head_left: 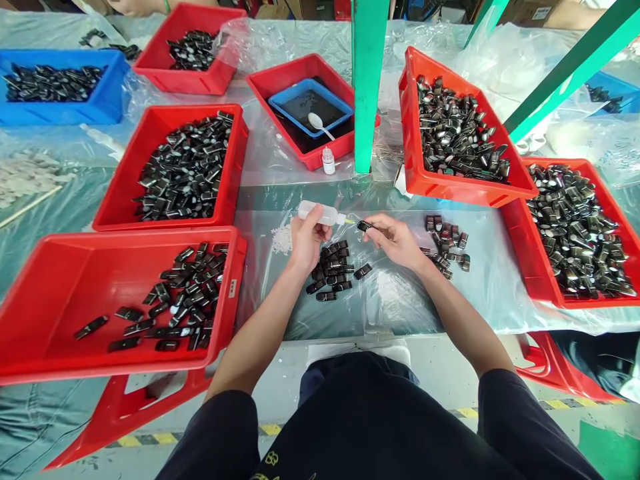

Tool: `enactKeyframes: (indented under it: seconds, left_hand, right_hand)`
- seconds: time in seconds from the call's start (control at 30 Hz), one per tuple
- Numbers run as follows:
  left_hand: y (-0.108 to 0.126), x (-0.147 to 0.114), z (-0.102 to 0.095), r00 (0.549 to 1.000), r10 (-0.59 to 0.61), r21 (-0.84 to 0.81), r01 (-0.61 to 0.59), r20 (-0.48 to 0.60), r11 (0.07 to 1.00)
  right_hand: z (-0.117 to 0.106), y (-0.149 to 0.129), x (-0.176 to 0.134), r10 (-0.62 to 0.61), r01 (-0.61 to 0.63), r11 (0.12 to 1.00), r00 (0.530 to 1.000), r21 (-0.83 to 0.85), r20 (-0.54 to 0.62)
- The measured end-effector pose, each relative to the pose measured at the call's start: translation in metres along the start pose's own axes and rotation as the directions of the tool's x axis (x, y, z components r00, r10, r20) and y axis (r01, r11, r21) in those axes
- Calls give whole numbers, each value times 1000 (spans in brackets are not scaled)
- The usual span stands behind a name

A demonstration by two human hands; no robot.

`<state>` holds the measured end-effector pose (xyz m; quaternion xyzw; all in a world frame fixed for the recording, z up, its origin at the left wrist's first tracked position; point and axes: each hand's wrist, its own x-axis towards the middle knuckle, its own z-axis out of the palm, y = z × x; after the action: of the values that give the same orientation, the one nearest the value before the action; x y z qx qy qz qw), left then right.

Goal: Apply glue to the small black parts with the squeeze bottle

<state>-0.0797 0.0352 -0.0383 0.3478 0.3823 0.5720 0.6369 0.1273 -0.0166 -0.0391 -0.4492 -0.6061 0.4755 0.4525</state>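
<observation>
Gripping a translucent white plastic bottle (320,213), the left hand (309,239) partly covers it; the right hand (393,241) pinches a glossy black piece (363,226), its gripped end hidden.

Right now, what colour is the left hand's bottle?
The bottle is translucent white; see the head view.
</observation>
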Motion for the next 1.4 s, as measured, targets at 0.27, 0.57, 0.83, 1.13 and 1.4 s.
enactKeyframes:
  seconds: [0.27, 0.57, 0.83, 1.13, 1.4]
  left_hand:
    - [1, -3, -1, 1000, 25, 46, -25, 6, 999]
    - [4, -5, 2, 998, 62, 114, -62, 5, 992]
    - [5, -7, 3, 996, 92, 141, -92, 7, 986]
    - [6, -7, 2, 992, 119, 164, -122, 32, 979]
    - [6, -6, 2, 992, 115, 113, -120, 51, 986]
  right_hand:
    - [1, -5, -2, -32, 32, 999, 999, -29, 2]
    - [0, -6, -1, -34, 33, 999, 999, -21, -10]
    - [0, -9, -3, -14, 14, 1000, 1000, -1, -10]
    - [1, -9, -2, -11, 11, 1000, 1000, 23, 4]
    - [2, -13, -5, 7, -8, 999, 1000, 51, 22]
